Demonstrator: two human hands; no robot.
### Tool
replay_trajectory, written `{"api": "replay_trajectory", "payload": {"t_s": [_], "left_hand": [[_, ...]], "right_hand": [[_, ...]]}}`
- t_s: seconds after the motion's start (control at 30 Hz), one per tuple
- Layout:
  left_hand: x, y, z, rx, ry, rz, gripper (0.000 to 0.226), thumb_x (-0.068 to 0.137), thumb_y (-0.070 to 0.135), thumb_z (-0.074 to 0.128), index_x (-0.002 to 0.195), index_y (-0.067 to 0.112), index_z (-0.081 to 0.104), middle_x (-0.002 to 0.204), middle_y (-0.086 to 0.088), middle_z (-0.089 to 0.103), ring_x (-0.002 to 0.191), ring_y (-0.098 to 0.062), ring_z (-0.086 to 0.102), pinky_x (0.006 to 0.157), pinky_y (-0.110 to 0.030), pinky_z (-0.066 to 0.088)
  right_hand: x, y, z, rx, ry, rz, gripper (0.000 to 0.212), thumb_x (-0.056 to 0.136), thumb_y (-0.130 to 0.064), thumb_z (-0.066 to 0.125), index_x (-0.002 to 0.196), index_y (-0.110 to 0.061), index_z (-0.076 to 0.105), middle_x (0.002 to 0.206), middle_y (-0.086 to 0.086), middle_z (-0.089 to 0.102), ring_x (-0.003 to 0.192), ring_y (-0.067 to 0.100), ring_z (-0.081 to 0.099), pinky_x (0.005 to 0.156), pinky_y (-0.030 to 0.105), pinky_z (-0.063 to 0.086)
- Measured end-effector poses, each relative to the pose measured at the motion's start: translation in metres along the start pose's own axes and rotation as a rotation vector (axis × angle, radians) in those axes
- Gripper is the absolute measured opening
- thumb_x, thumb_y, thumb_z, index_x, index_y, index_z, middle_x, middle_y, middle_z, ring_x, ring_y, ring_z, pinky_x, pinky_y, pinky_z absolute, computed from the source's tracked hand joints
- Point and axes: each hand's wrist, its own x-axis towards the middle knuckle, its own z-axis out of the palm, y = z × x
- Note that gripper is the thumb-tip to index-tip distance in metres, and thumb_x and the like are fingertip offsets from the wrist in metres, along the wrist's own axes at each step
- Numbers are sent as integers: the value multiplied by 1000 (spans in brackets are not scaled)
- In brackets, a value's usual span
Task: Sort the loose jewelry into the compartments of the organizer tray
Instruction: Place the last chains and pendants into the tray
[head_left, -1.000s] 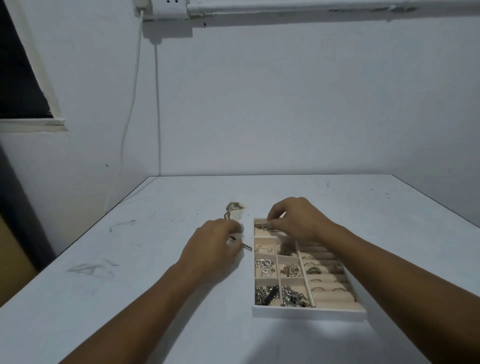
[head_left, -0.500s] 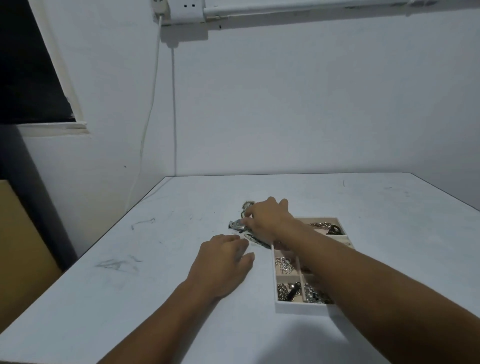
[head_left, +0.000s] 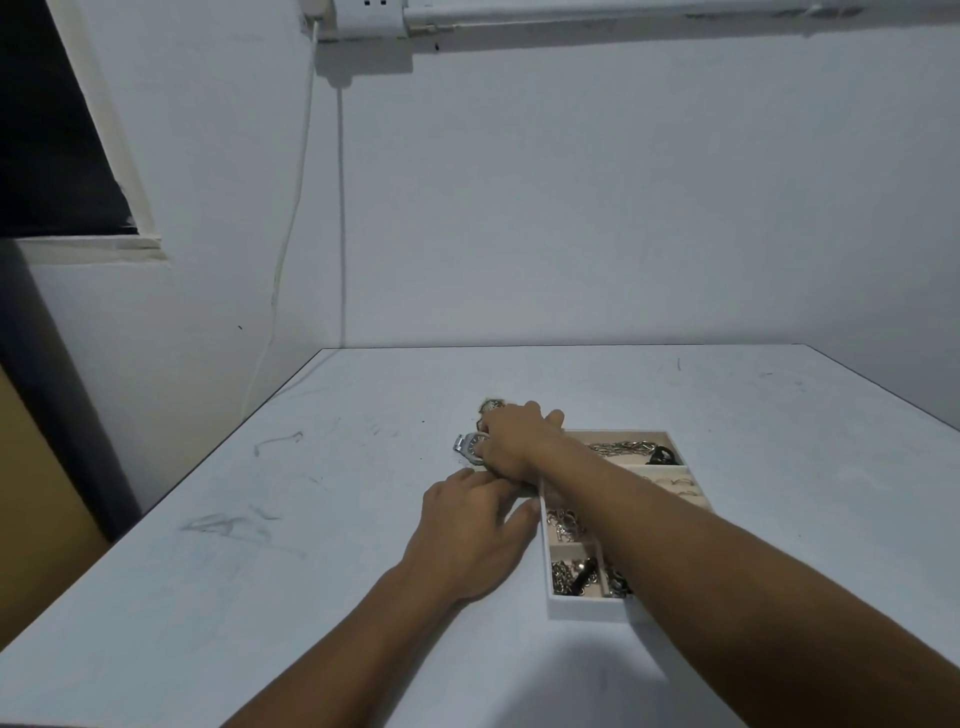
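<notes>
My right hand (head_left: 511, 441) has its fingers curled down on a silver watch (head_left: 470, 446), gripping it at the case (the band is mostly hidden under the palm). The watch lies on the table (head_left: 208, 571), just outside the far left corner of the organizer tray (head_left: 587, 607). Just beyond the grip sits a small heap of loose jewelry (head_left: 491, 404), close to my knuckles. Nearer to me than the grip, my left hand (head_left: 467, 535) rests flat on the table with its fingers straight and holding nothing, its thumb against the tray's left wall. To the right of the grip, my forearm crosses the tray. Its compartments hold silver chains (head_left: 621, 447), and I can't make out the smaller pieces.

The table is pale and scuffed with dark marks. Left of the grip and past it there is bare tabletop, out to the left edge and to the far edge, which meets a plain wall (head_left: 571, 208). A white cable (head_left: 291, 208) hangs down that wall from a socket block (head_left: 363, 18), beside a dark window (head_left: 47, 130).
</notes>
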Motion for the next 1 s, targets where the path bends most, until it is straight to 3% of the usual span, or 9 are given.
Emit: {"api": "replay_trajectory", "payload": {"t_s": [0.1, 0.23, 0.4, 0.5, 0.6, 0.83, 0.93, 1.0], "left_hand": [[0, 0, 2, -5, 4, 5, 52, 83, 53, 26, 115, 38, 64, 116, 17, 65, 108, -7, 53, 95, -34, 42], [0, 0, 2, 7, 18, 13, 48, 85, 51, 27, 112, 36, 64, 117, 16, 64, 109, -8, 52, 94, -35, 42], [7, 0, 2, 97, -39, -16, 45, 87, 51, 29, 95, 23, 63, 105, 8, 64, 104, -19, 53, 90, -38, 44], [23, 6, -3, 49, -76, -88, 44, 89, 43, 33, 110, 20, 64, 119, 1, 62, 115, -23, 53, 96, -39, 42], [43, 14, -6, 19, -76, -136, 43, 96, 38, 36, 133, 22, 49, 138, -4, 52, 128, -26, 46, 103, -41, 37], [90, 31, -4, -141, -268, -90, 54, 93, 45, 43, 142, 23, 40, 146, -9, 44, 135, -27, 39, 109, -45, 33], [95, 31, -4, -205, -314, -72, 43, 95, 38, 50, 134, 22, 51, 137, -9, 53, 127, -26, 47, 106, -42, 37], [94, 30, -6, -274, -321, -76, 31, 96, 36, 52, 120, 20, 61, 117, -8, 63, 110, -24, 57, 97, -38, 44]], "right_hand": [[-5, 3, -3, 39, -1, -48, 31, 95, -30, 45, 124, -21, 51, 128, 5, 55, 121, 29, 39, 99, 49, 28], [-10, 7, -7, 123, 6, -108, 6, 90, -29, 52, 92, -28, 46, 111, 2, 59, 109, 26, 46, 94, 45, 28], [-22, 35, -39, 177, 77, -164, 8, 92, -28, 55, 100, -30, 55, 101, -8, 56, 100, 20, 48, 86, 39, 30], [-30, 65, -56, 176, 62, -160, 15, 93, -25, 54, 105, -28, 61, 105, -7, 59, 100, 20, 53, 95, 45, 41], [-38, 90, -63, 171, 55, -147, 19, 94, -20, 54, 110, -19, 64, 116, 3, 63, 101, 21, 55, 92, 37, 45], [-57, 118, -54, 275, 24, -139, 15, 96, -14, 54, 105, -16, 66, 95, -2, 65, 88, 16, 56, 78, 28, 40], [-58, 118, -51, 329, 41, -188, 14, 95, -12, 57, 104, -15, 67, 91, -4, 65, 87, 15, 56, 78, 27, 40], [-56, 117, -49, 334, 65, -174, 10, 94, -15, 59, 97, -22, 66, 88, -8, 65, 90, 16, 58, 84, 31, 44]]}}
